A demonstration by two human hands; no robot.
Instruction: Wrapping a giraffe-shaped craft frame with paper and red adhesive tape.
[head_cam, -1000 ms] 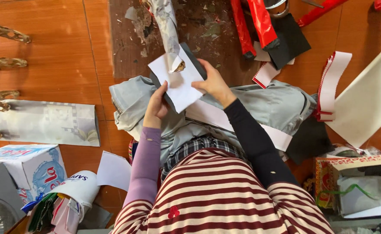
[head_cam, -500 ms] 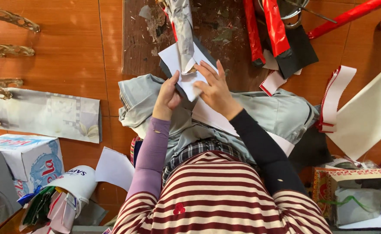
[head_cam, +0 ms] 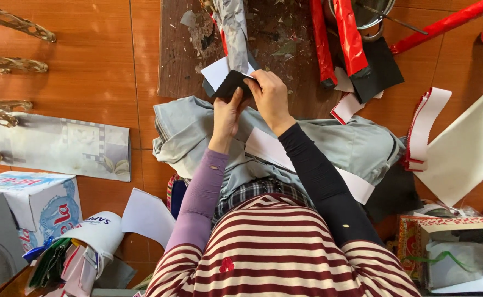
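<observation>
Head view, held item: a small black sheet piece (head_cam: 231, 85) backed by a white paper piece (head_cam: 218, 71) is held above the front edge of a dark wooden board (head_cam: 178, 60) that lies on the orange tiled floor (head_cam: 93, 66).
Head view, left hand: the left hand (head_cam: 228, 113) is closed on the lower edge of the black sheet piece, thumb on top.
Head view, right hand: the right hand (head_cam: 270, 96) is pinched on the right edge of the same piece, fingers curled over it.
Head view, handling: the piece is judged light, thin and flexible; it bends between the hands. It is judged easy to crease or tear.
Head view, grip point: the edges are judged the best hold, one hand per side, with light pressure.
Head view, surroundings: a silver foil roll (head_cam: 235, 30) lies on the board just beyond the piece; red strips (head_cam: 348, 33) lie to the right; grey cloth (head_cam: 186, 132) is spread across the lap.
</observation>
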